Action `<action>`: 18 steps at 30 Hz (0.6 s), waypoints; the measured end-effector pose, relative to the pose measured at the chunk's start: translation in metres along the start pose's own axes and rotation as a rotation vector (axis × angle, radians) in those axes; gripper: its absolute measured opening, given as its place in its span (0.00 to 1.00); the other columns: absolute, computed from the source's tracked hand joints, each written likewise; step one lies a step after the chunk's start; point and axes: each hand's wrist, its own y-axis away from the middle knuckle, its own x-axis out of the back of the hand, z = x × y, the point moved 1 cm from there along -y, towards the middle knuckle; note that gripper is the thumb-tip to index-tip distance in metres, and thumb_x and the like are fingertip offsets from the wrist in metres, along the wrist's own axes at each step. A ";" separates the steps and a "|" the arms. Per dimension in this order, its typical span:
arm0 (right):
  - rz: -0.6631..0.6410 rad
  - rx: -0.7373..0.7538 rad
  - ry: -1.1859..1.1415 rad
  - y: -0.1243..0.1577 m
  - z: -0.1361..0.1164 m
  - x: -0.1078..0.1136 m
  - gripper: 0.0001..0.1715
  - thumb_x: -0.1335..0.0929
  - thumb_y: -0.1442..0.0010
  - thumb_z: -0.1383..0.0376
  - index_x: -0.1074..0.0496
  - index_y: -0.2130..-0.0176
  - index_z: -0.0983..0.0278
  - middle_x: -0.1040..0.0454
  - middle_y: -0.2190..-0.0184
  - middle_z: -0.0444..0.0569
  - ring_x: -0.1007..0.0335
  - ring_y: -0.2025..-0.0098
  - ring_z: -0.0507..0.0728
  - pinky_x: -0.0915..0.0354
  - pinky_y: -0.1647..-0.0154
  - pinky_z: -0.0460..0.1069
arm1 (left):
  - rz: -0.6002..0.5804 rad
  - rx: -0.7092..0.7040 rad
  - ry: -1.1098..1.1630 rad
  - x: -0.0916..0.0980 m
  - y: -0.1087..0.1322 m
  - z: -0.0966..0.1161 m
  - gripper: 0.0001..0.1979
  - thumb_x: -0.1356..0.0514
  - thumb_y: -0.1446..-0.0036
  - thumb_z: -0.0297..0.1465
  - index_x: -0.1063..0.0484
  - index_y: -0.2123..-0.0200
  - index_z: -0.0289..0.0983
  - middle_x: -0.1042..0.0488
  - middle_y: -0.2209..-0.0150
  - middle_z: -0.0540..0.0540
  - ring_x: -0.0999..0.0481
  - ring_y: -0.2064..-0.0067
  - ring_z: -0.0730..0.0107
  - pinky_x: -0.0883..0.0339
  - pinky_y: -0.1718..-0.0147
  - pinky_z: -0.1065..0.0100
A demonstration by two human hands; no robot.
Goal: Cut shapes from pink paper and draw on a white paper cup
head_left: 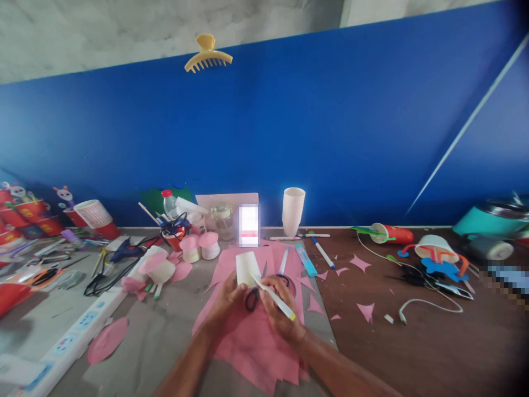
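My left hand [231, 295] is closed around a white paper cup [247, 267], which it holds tilted above the pink paper [256, 342]. In my right hand [285, 311] is a white marker with a yellow end [278, 302]; its tip points at the cup's side, where a small yellowish mark shows. Whether the tip touches the cup I cannot tell. Beneath both hands lies a pair of scissors [251, 300] with dark handles, partly hidden. Just beyond the cup stands a bright, blurred-out upright rectangle [249, 223].
A stack of white cups [293, 212] stands by the blue partition [264, 132]. Markers [323, 253] and pink scraps [366, 311] lie to the right. On the left are a power strip [78, 325], a glue gun [124, 248] and pink-topped cups [209, 245]. A cable [430, 303] crosses the right side.
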 end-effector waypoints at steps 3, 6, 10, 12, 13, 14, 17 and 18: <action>0.021 -0.009 0.001 -0.002 0.001 0.001 0.06 0.34 0.33 0.62 0.27 0.59 0.60 0.22 0.67 0.47 0.25 0.67 0.56 0.29 0.65 0.49 | 0.009 0.010 0.021 -0.005 0.001 0.006 0.28 0.29 0.51 0.53 0.24 0.63 0.34 0.33 0.75 0.52 0.39 0.73 0.73 0.42 0.72 0.70; 0.028 -0.011 0.006 -0.004 0.004 0.000 0.07 0.34 0.33 0.61 0.27 0.58 0.60 0.22 0.66 0.47 0.25 0.66 0.56 0.30 0.65 0.49 | 0.001 0.025 -0.009 -0.007 0.002 0.010 0.27 0.28 0.52 0.51 0.24 0.62 0.33 0.30 0.72 0.50 0.36 0.71 0.70 0.40 0.71 0.70; 0.034 -0.018 0.015 -0.004 0.006 -0.001 0.08 0.34 0.32 0.60 0.26 0.58 0.61 0.22 0.66 0.47 0.26 0.66 0.56 0.30 0.65 0.49 | -0.010 0.010 0.012 -0.002 0.001 0.005 0.30 0.30 0.51 0.53 0.23 0.57 0.33 0.27 0.70 0.47 0.33 0.69 0.67 0.38 0.69 0.68; 0.031 -0.028 0.016 -0.003 0.006 -0.001 0.08 0.34 0.33 0.60 0.26 0.58 0.61 0.22 0.67 0.47 0.27 0.67 0.56 0.31 0.66 0.48 | -0.006 0.002 -0.020 0.001 -0.002 0.000 0.30 0.30 0.51 0.54 0.23 0.58 0.33 0.28 0.71 0.48 0.33 0.68 0.66 0.37 0.68 0.68; 0.028 -0.033 0.017 -0.003 0.006 0.000 0.08 0.34 0.33 0.61 0.26 0.59 0.61 0.23 0.67 0.47 0.27 0.68 0.55 0.31 0.67 0.48 | -0.002 -0.004 -0.046 0.003 -0.003 -0.002 0.30 0.30 0.52 0.54 0.23 0.59 0.33 0.28 0.72 0.48 0.32 0.68 0.65 0.37 0.68 0.68; 0.025 -0.036 0.020 -0.003 0.005 0.000 0.08 0.34 0.33 0.61 0.26 0.59 0.61 0.23 0.67 0.47 0.27 0.68 0.55 0.31 0.67 0.48 | 0.002 -0.010 -0.063 0.004 -0.003 -0.003 0.30 0.29 0.53 0.54 0.24 0.60 0.34 0.29 0.73 0.49 0.32 0.68 0.65 0.37 0.68 0.68; 0.014 -0.022 0.031 -0.002 0.003 0.000 0.07 0.33 0.34 0.61 0.26 0.60 0.60 0.22 0.68 0.47 0.27 0.68 0.56 0.31 0.67 0.48 | -0.002 -0.012 -0.057 0.005 -0.004 -0.005 0.29 0.30 0.52 0.55 0.25 0.64 0.35 0.30 0.74 0.50 0.32 0.68 0.66 0.37 0.69 0.68; 0.014 -0.011 0.035 -0.002 0.002 0.000 0.07 0.33 0.34 0.61 0.26 0.60 0.60 0.22 0.68 0.47 0.27 0.68 0.56 0.31 0.67 0.49 | -0.009 -0.009 -0.050 0.005 -0.004 -0.006 0.28 0.31 0.51 0.56 0.26 0.64 0.35 0.30 0.73 0.49 0.32 0.69 0.66 0.38 0.69 0.68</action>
